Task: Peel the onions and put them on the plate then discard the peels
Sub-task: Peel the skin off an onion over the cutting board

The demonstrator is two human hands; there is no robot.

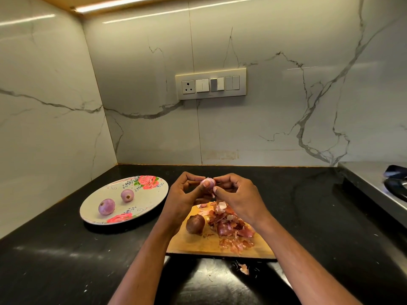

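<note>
Both hands, left hand [184, 194] and right hand [239, 195], largely hide the pinched onion [208, 183].

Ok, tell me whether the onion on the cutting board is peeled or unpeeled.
Unpeeled: the onion on the board still wears brown, dry skin, unlike the two pale purple onions on the plate.

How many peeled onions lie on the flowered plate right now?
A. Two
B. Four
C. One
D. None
A: two pale purple peeled onions lie on the plate, while a third is in the hands and one unpeeled onion waits on the cutting board.
</note>
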